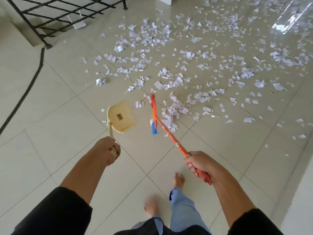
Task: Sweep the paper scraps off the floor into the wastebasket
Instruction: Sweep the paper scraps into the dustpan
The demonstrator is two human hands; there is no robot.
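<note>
The paper scraps (186, 61) are spread thickly over the tiled floor (50, 116) from about ten o'clock round to three o'clock, with the nearest heap (171, 114) lying just at the two o'clock side of the broom head (153, 114). The orange broom (171, 138) is gripped at its handle end by the right hand (199, 164), fingers curled round it, and is slanted so that the head meets the heap's edge, apparently to draw it toward the pan. The cream dustpan (121, 117) is held by its stalk in the closed left hand (108, 150), at eleven o'clock, its mouth turned toward the scraps and just apart from the broom, presumably to receive them. No wastebasket can be seen. A black railing (50, 17) stands at ten o'clock.
</note>
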